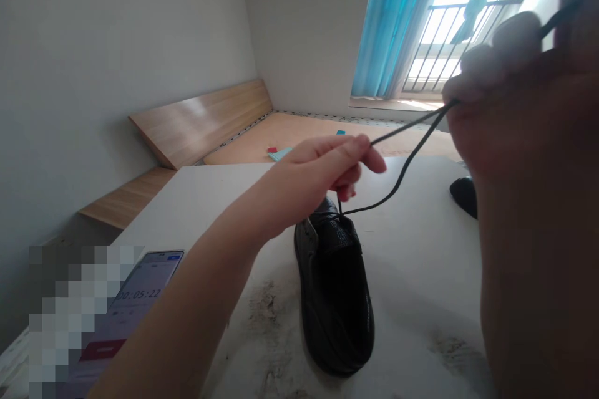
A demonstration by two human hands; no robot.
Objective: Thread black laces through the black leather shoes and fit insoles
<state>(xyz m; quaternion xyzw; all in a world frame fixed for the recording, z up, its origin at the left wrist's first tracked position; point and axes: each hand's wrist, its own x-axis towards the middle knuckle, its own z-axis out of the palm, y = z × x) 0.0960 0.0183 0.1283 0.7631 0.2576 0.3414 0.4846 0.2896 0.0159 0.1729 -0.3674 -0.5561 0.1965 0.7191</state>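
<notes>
A black leather shoe (334, 299) stands on the white table with its heel toward me and its toe hidden behind my left hand. Above its tongue, my left hand (337, 165) pinches a thin dark shoelace (397, 184) between thumb and fingers. The lace runs from the shoe's eyelets up to the right, in two strands. Raised high at the right and close to the camera, my right hand (519, 87) is closed around the lace. One strand between the hands is taut; the other sags in a curve.
On the white table (412, 299), a phone (135, 299) showing a timer lies at the left. A second black shoe (465, 195) is partly hidden behind my right arm. Beyond are a bed (299, 124) with a wooden headboard, blue curtains (393, 19) and a barred window.
</notes>
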